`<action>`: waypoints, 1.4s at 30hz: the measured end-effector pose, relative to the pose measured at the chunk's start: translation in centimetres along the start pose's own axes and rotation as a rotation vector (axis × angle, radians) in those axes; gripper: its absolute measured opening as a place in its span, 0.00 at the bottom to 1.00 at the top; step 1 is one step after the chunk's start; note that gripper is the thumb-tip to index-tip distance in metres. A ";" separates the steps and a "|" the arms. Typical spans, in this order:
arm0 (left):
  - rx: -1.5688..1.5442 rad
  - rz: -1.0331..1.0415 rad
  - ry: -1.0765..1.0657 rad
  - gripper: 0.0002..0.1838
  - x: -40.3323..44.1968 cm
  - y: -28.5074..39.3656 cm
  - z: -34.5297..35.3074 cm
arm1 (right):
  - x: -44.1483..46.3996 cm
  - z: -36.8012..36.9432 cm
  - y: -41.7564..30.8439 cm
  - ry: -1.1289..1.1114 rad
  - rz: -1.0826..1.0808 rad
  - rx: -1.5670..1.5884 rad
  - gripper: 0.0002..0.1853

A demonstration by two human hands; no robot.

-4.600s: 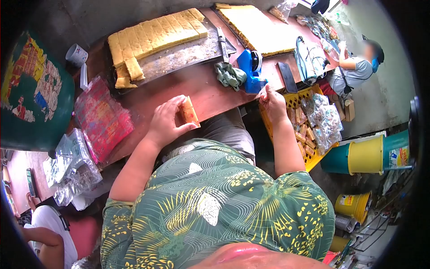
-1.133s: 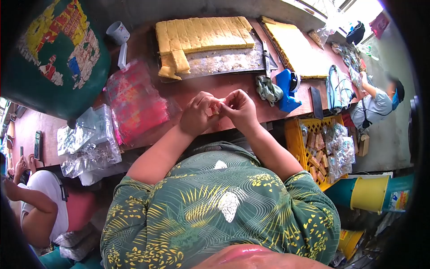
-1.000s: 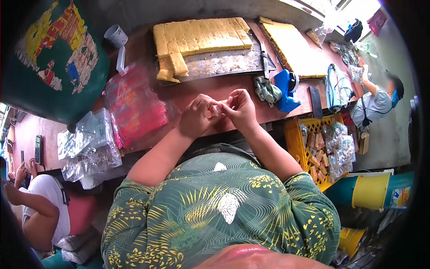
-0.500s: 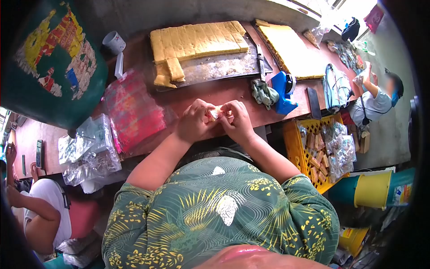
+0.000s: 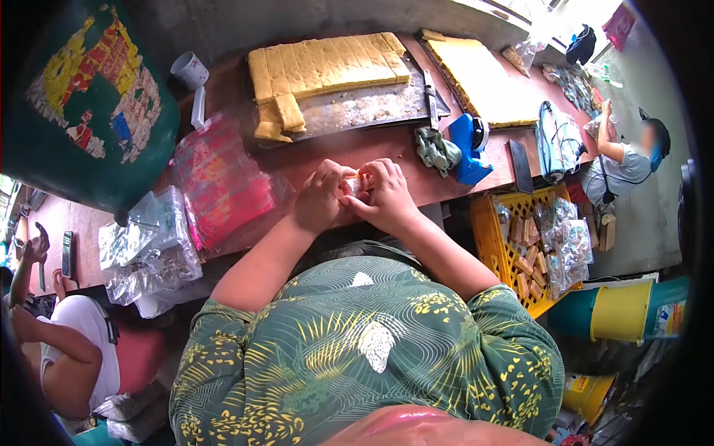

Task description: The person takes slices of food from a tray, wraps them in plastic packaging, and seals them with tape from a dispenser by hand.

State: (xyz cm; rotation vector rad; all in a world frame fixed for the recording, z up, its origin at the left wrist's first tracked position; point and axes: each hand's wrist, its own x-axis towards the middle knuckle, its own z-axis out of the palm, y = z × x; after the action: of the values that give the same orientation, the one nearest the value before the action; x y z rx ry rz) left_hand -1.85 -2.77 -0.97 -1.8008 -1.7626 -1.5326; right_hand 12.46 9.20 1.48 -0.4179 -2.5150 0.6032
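Note:
My left hand (image 5: 321, 197) and my right hand (image 5: 386, 196) meet in front of my chest, over the near edge of the table. Between them is a small piece of cake in a clear wrapper with red print (image 5: 352, 186). The fingers of both hands are closed around it and cover most of it. Beyond my hands a slab of yellow cake (image 5: 327, 67), cut into bars, sits on a dark metal tray (image 5: 357, 111). Left of my hands lies a stack of red-printed plastic wrappers (image 5: 227, 182).
A blue tape dispenser (image 5: 467, 152), a cloth (image 5: 437, 151) and a phone (image 5: 520, 168) lie to the right. A second cake slab (image 5: 483, 82) is behind them. A yellow crate (image 5: 491, 241) holds wrapped bars. A large green container (image 5: 89, 111) stands left. People sit at both sides.
My right-hand fingers have curled further over the wrapped cake, which now shows less. At the left, another person's hand has risen. The person at the right has shifted an arm.

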 end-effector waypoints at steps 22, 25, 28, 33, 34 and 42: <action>0.338 -0.250 -0.276 0.26 -1.7 0.5 -0.6 | -1.4 -7.2 5.9 0.226 -0.171 0.116 0.21; 0.317 -0.228 -0.228 0.30 -1.6 0.8 -0.3 | -2.7 -12.9 9.1 0.493 -0.087 -0.029 0.18; 0.353 -0.224 -0.262 0.32 -1.7 0.8 -0.1 | -4.0 -18.0 17.1 0.837 0.091 -0.201 0.19; 0.394 -0.223 -0.291 0.33 -1.6 0.7 0.0 | -8.2 -22.3 28.8 0.421 1.011 -0.428 0.59; 0.383 -0.222 -0.278 0.33 -1.7 0.7 0.0 | -9.4 -21.6 31.7 0.341 1.061 -0.449 0.62; 0.227 -0.193 -0.146 0.26 -1.5 0.9 -0.6 | -9.3 -21.7 30.1 0.366 1.167 -0.353 0.50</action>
State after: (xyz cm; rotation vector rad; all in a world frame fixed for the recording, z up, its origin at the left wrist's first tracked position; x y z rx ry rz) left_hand -1.10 -4.36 -1.35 -1.7118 -2.1374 -1.2276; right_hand 37.08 38.37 -0.44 -1.9634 -1.8106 0.3882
